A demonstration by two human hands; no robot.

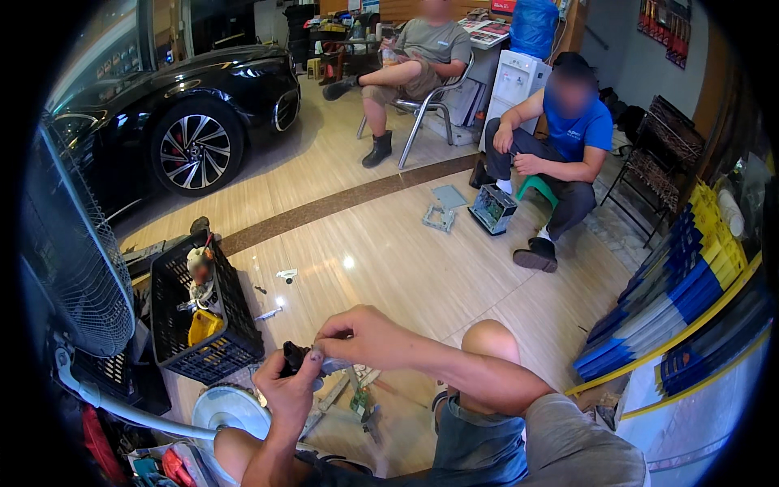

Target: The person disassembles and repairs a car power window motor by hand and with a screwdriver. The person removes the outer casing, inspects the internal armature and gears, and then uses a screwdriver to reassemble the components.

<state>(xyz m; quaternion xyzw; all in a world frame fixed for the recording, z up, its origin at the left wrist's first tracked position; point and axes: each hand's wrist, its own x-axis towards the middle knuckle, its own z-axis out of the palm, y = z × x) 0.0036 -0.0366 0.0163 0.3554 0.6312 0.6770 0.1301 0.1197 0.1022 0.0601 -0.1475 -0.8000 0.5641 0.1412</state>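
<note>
Above the tiled floor, my left hand is closed around a small black part, its thumb pressed against the near side. My right hand meets it from the right with thumb and fingers pinched together at the same spot. A greyish, see-through piece shows just under the right fingers; whether it is joined to the black part I cannot tell. Below the hands, a green circuit board and some metal strips lie on the floor.
At the left stands a black plastic crate with tools and a yellow item, beside a caged fan. A white round lid-like object is near my knee. Ahead, a seated person in blue faces an opened metal device. A black car is parked back left.
</note>
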